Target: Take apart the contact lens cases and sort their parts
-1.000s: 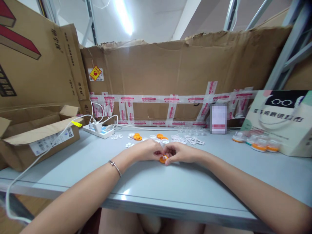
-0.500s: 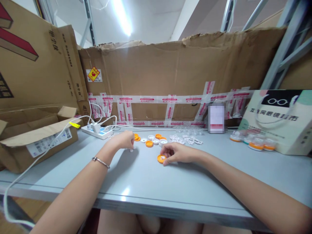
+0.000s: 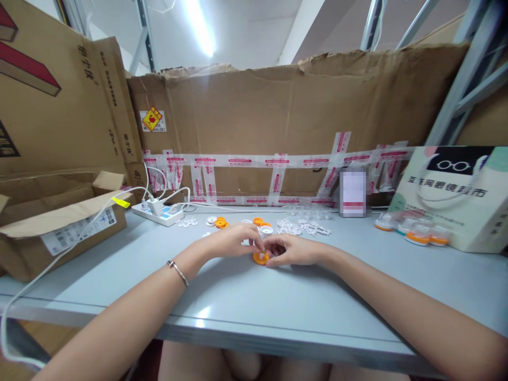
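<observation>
My right hand (image 3: 291, 250) rests on the table with thumb and fingers closed on the edge of a round orange cap (image 3: 257, 261). A small whitish piece lies inside that cap. Directly above it, my left hand (image 3: 238, 241) has its thumb and forefinger drawn together. Whatever is between those fingertips is too small to make out. Behind the hands are more orange caps (image 3: 221, 224) and white round caps (image 3: 266, 230), some hidden by my left hand. Small white discs (image 3: 188, 223) are scattered to the left.
White openwork pieces (image 3: 289, 227) and clear round parts (image 3: 313, 212) lie toward the back. A power strip (image 3: 164, 216) and an open carton (image 3: 79, 233) stand at left. At right are a phone (image 3: 353, 193), finished-looking capped pieces (image 3: 417, 236) and a paper bag (image 3: 456, 196).
My left hand has moved right, from the small white pieces to above the orange cap. My right hand still holds the cap, which has shifted slightly left.
</observation>
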